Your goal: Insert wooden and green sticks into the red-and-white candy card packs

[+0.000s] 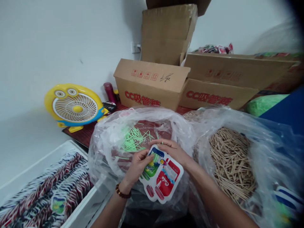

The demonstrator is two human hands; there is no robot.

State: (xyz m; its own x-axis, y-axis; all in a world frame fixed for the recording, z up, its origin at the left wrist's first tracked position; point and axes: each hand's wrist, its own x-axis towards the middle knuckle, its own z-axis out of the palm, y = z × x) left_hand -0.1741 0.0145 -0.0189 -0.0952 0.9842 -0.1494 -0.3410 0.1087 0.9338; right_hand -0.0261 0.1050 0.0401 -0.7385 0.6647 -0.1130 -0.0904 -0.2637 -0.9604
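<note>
My left hand (pixel 139 166) grips the left edge of a flat printed packet (pixel 166 180), its thumb on the front. The packet is shaped like two drink cans side by side, one green and one red with "Cola" lettering, edged in white. My right hand (pixel 172 150) reaches along the packet's upper right edge, fingers curled behind the top and thumb hidden. A small green bit (pixel 162 143) shows at its fingers; I cannot tell what it is. Just beyond the hands, thin green sticks (pixel 134 139) lie loose in a clear plastic bag (pixel 102 142).
At right, another plastic bag (pixel 268 152) holds many brown sticks (pixel 231 161). A white foam box (pixel 78 150) at lower left is packed with rows of printed packets (pixel 42 193). Behind stand a yellow fan (pixel 77 109), a dark red bottle (pixel 109 91) and cardboard boxes (pixel 149 84).
</note>
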